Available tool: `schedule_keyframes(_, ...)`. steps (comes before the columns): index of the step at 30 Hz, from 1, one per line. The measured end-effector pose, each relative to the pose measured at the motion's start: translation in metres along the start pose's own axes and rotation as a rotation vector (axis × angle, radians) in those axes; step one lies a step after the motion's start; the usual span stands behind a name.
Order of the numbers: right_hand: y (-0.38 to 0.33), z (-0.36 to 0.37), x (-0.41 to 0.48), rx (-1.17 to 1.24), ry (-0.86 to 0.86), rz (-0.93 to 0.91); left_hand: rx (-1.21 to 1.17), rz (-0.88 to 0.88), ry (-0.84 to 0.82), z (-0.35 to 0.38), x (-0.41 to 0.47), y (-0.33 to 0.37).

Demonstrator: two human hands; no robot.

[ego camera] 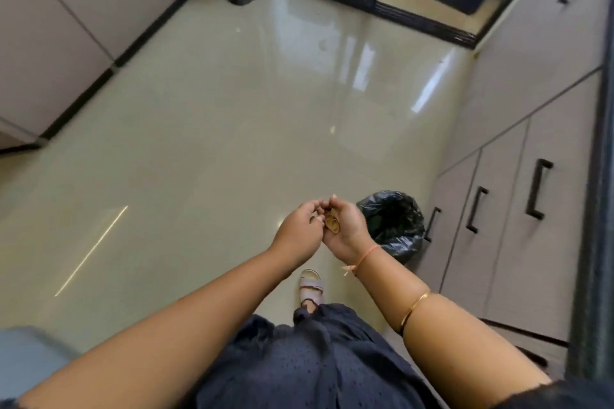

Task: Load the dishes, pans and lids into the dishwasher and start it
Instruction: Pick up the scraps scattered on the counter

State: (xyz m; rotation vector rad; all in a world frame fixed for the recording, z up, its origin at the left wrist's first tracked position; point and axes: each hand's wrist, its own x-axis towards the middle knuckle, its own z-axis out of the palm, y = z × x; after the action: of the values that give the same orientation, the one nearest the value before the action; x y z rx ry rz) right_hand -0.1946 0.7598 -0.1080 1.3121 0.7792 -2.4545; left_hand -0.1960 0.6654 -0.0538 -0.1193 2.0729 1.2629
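A brown scrap (332,224) is cupped in the curled right hand (347,226), with a lined bin (393,226) just to its right. Whether the left hand (297,231) grips anything cannot be told. No dishes or dishwasher are seen, so loading is judged unstarted.

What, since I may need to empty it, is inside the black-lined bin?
The bin shows black liner and a greenish patch inside. Its bottom is hidden by the folds; the right hand, holding a brown scrap, covers its left rim.
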Motion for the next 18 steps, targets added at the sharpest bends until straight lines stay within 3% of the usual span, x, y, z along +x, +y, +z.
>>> schedule_keyframes(8,-0.075,-0.101,0.02,0.401,0.387,-0.164,0.165,-0.015,-0.362,0.091,0.058,0.05)
schedule_keyframes(13,-0.105,-0.137,0.039,0.381,0.564,-0.202,0.124,-0.083,-0.396,0.119,0.082,0.069)
schedule_keyframes(18,-0.127,-0.164,0.072,0.386,0.606,-0.177,0.1,-0.124,-0.398,0.125,0.109,0.072)
